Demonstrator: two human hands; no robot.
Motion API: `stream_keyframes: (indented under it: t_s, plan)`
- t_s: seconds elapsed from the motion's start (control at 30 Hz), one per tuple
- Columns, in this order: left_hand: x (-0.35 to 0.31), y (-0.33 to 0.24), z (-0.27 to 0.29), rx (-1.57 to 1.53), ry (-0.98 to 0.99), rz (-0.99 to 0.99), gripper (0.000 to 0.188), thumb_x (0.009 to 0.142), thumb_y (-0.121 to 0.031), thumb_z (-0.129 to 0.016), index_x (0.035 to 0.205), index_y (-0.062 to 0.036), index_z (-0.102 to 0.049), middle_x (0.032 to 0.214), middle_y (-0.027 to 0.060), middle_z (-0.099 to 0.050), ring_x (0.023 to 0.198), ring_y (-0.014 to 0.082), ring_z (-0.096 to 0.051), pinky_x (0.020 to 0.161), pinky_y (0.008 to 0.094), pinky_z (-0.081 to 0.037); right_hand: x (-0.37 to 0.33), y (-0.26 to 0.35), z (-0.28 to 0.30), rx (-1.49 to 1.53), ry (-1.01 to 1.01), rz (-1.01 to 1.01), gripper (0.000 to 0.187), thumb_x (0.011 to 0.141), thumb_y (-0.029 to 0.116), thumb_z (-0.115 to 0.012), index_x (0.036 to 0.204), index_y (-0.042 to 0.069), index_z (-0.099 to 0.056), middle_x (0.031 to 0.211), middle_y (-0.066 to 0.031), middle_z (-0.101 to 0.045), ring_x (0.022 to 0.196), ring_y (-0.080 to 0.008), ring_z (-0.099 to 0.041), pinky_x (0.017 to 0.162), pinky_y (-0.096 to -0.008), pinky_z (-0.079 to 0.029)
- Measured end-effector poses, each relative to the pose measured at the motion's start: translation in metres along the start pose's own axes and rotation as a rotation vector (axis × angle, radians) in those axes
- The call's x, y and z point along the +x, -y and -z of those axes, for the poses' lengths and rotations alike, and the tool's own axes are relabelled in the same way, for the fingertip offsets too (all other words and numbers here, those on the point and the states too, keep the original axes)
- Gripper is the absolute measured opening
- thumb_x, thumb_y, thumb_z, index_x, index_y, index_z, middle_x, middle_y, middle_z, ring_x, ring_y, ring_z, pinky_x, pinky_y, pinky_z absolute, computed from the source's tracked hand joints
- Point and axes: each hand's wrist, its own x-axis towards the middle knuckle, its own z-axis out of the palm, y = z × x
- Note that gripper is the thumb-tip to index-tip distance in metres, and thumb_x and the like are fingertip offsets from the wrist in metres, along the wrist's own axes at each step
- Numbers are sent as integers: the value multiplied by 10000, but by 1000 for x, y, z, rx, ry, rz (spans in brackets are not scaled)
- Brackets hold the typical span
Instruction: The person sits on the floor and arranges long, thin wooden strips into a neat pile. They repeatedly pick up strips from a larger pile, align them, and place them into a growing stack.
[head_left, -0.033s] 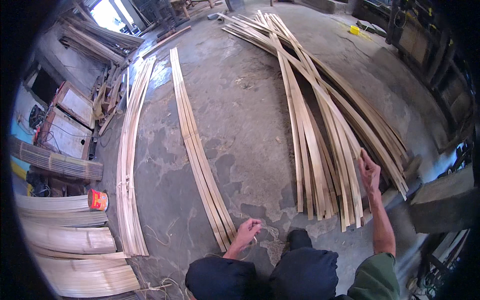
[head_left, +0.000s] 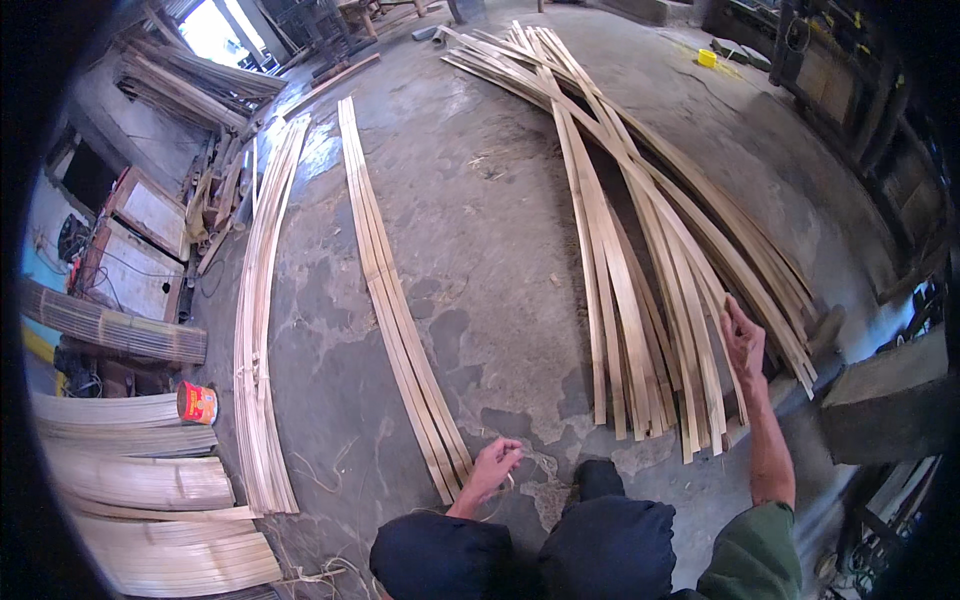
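My right hand point(head_left: 743, 342) is closed on the edge of a bamboo strip point(head_left: 712, 290), at the right side of a crossed, fanned pile of long pale bamboo strips point(head_left: 610, 290). My left hand point(head_left: 490, 468) rests low over the floor with curled fingers. A thin pale strand shows under its fingertips; whether it is gripped I cannot tell. Beside that hand lies the near end of a narrow row of bamboo strips point(head_left: 390, 310), side by side on the floor. Farther left lies a long bundle of strips point(head_left: 258, 350), tied around its middle.
Stacked bundles of wide strips point(head_left: 170, 550) lie at the lower left, with a red and yellow tin point(head_left: 197, 403) beside them. A concrete block point(head_left: 885, 395) stands at the right. A yellow container point(head_left: 707, 59) sits on the far floor. Machinery point(head_left: 850, 100) lines the right wall.
My right hand has shifted slightly right and down, and the near end of a strip now shows apart from the pile beside it. My left hand stays in place.
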Motion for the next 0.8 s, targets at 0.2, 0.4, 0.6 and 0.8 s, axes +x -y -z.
stream_keyframes:
  t_s: [0.2,0.4,0.6,0.8]
  plan:
    - [-5,6,7,16,-34,79,254,955,-146,-561,1172,-16,-583,944,50,-638,811,109,-586,728,253,-483,32,-58,42,-355,19,-31,395,933,353,-599,1263,138,-632,1053,-159,-698,931,-246,-671,825,-336,-508]
    - [-5,13,8,45,-89,56,218,966,-117,-537,1153,-17,-586,965,73,-648,838,127,-605,759,275,-496,48,-78,76,-429,79,-114,444,933,439,-565,1272,157,-621,1014,-213,-684,1016,-338,-654,886,-396,-488]
    - [-18,5,29,462,-341,-118,232,931,-135,-578,1115,5,-592,950,99,-620,870,222,-608,790,355,-492,46,-77,79,-569,201,-76,445,963,407,-525,1260,88,-617,1159,-214,-618,1111,-367,-585,916,-409,-459]
    - [-26,25,54,949,-753,-257,279,843,-210,-636,1041,-23,-573,997,179,-517,968,366,-542,829,475,-447,22,-62,8,-470,-186,284,350,1004,219,-482,1242,-15,-585,986,-187,-582,942,-323,-587,879,-405,-459]
